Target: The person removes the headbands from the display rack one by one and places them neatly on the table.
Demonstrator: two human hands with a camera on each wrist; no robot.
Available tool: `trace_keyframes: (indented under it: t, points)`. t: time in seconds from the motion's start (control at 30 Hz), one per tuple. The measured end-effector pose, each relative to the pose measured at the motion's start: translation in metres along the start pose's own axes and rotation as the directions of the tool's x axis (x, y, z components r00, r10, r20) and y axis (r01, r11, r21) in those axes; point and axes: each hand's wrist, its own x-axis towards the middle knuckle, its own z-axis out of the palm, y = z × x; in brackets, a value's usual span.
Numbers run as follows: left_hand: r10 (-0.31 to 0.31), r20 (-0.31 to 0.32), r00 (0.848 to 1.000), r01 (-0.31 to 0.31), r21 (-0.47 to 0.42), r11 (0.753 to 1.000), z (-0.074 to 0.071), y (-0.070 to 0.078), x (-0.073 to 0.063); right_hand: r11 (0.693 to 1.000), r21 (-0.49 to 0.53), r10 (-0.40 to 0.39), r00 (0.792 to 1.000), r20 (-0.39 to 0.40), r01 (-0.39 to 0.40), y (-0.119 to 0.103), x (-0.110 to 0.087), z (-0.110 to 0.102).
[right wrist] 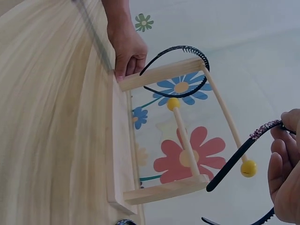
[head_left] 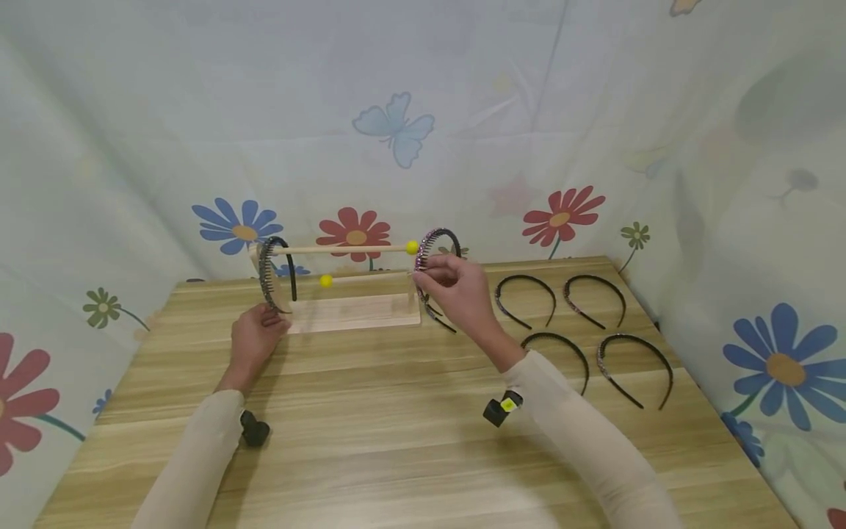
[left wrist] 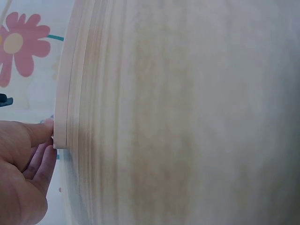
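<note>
A wooden rack (head_left: 357, 314) with two rods stands toward the back of the table; each rod ends in a yellow ball. My left hand (head_left: 256, 342) pinches the left end of its base, thumb and fingers at the board's edge (left wrist: 61, 108) in the left wrist view. One black toothed headband (right wrist: 176, 95) hangs on the upper rod (right wrist: 222, 105) near its fixed end. My right hand (head_left: 460, 290) grips another black headband (head_left: 428, 241) with pink glittery decoration. That headband is upright beside the upper rod's yellow ball (head_left: 413, 247), its open ends downward in the head view.
Several more black headbands lie on the table (head_left: 370, 441) at the right, among them a decorated headband (head_left: 600, 360) near the right edge. One headband (head_left: 439, 317) lies beside the rack's right end, partly behind my right hand. A floral curtain (head_left: 463, 169) hangs behind the table.
</note>
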Motion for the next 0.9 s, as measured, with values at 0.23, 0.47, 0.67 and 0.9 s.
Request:
trace_keyframes:
  t: [0.23,0.47,0.67,0.9]
  points:
    - [0.001,-0.004,1.000,-0.001,0.003,1.000,0.001,-0.003,0.002,0.999,-0.036,0.032,0.999,0.011,-0.031,0.010,-0.010,0.001]
    - [0.001,0.002,1.000,-0.001,0.007,1.000,0.001,-0.004,0.003,0.998,-0.045,0.045,0.999,0.029,-0.043,0.022,-0.021,0.002]
    - [-0.003,0.004,1.000,0.003,-0.006,1.000,0.002,-0.005,0.004,0.993,-0.077,0.092,0.995,0.033,-0.090,0.029,-0.031,0.003]
    - [0.005,0.004,1.000,-0.005,-0.013,1.000,0.001,-0.005,0.003,0.985,-0.123,0.126,0.992,0.024,-0.122,0.037,-0.042,0.002]
